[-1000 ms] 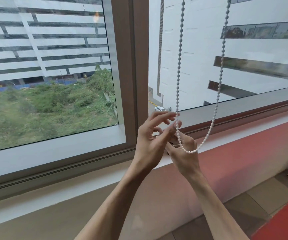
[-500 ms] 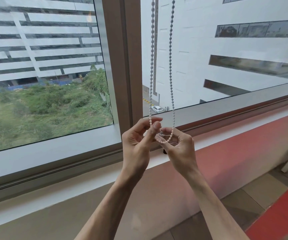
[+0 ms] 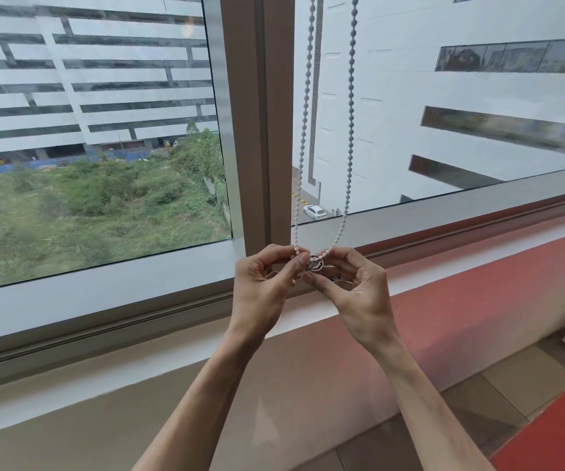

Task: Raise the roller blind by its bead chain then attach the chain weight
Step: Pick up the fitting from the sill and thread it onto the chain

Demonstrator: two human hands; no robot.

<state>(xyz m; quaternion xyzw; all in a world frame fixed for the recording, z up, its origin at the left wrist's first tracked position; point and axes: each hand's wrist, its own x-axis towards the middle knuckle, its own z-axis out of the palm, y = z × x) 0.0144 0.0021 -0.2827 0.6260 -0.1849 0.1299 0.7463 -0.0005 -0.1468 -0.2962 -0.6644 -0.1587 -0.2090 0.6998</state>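
Note:
A white bead chain (image 3: 351, 107) hangs in a loop in front of the window, just right of the brown mullion. The roller blind itself is out of view above. My left hand (image 3: 267, 287) pinches the left strand at the loop's bottom between thumb and forefinger. My right hand (image 3: 355, 290) holds a small round clear chain weight (image 3: 315, 265) against the lowest beads, fingers curled round it. The two hands almost touch at the loop's bottom, above the sill.
The brown window mullion (image 3: 257, 124) stands just left of the chain. A grey window frame (image 3: 104, 294) and white sill (image 3: 172, 355) run below the hands. Further down are a red-tinted wall (image 3: 478, 300) and tiled floor (image 3: 525, 385).
The chain's loop has narrowed and swung left to hang straight. Both hands have come together at its bottom, and the weight now shows between them.

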